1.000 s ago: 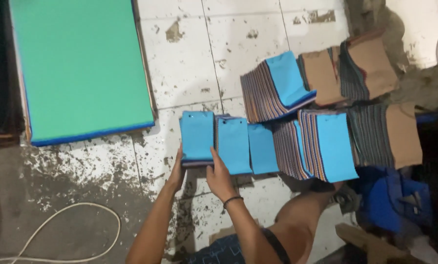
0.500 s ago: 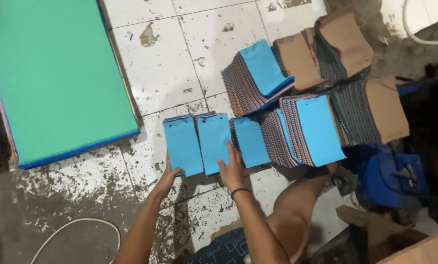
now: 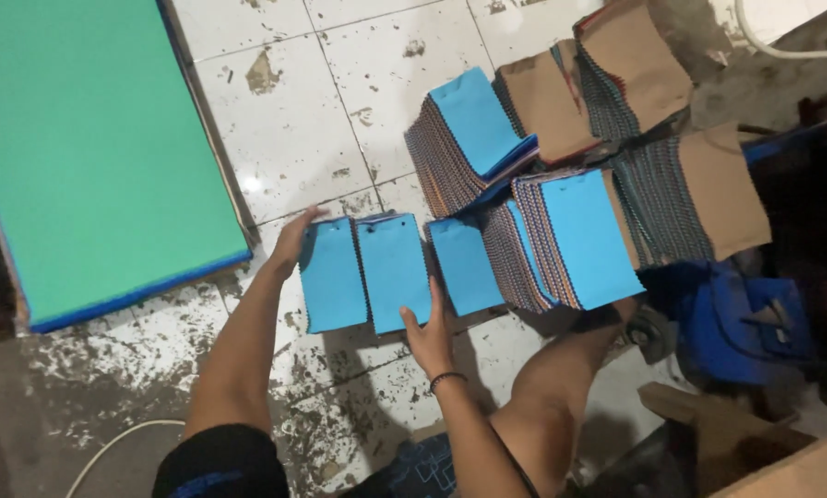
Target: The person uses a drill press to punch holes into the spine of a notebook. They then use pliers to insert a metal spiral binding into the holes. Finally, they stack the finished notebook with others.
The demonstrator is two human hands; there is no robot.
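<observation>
On a stained white tiled floor [image 3: 275, 148], a person arranges flat blue rectangular fabric swatch cards. Left hand [image 3: 293, 242], fingers spread and gripping nothing, presses against the far left corner of the leftmost blue card [image 3: 332, 277]. Right hand [image 3: 429, 334], open-palmed, rests at the near edge of the second blue card [image 3: 394, 271], which lies just beside the first. A third blue card [image 3: 464, 266] sits to the right, beside fanned stacks of striped and brown swatches [image 3: 616, 175]. A large green foam panel [image 3: 81, 148] lies at left.
</observation>
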